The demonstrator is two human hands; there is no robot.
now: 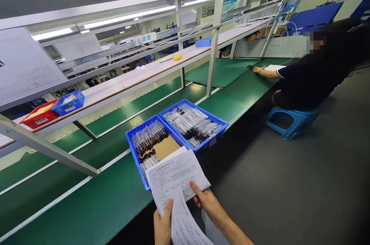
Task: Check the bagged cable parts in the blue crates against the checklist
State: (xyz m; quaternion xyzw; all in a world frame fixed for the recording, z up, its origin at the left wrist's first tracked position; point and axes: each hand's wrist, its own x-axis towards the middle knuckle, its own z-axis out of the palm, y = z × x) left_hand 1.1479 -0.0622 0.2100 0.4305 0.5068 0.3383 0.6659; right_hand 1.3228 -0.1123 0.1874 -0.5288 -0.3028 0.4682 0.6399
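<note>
Printed paper sheets (176, 177) are held up in front of me, with one sheet curling down toward me. My left hand (163, 222) grips their lower left edge, thumb on top. On the right edge, my right hand (205, 198) pinches them between thumb and fingers. Just beyond the papers stands a blue bin (133, 160) with bagged, black-ended parts and a piece of brown cardboard (166, 146); the papers hide its near corner. Beside it, a second blue bin (224, 126) holds many clear bags of similar parts. What the parts are, I cannot tell.
Both bins rest on a long green workbench (86, 214). Above it runs a white shelf (112, 87) on metal posts, carrying a red bin (40, 119), a small blue bin (69, 104) and a yellow tool (177, 57). A person (315, 67) sits on a blue stool (291, 121) at right.
</note>
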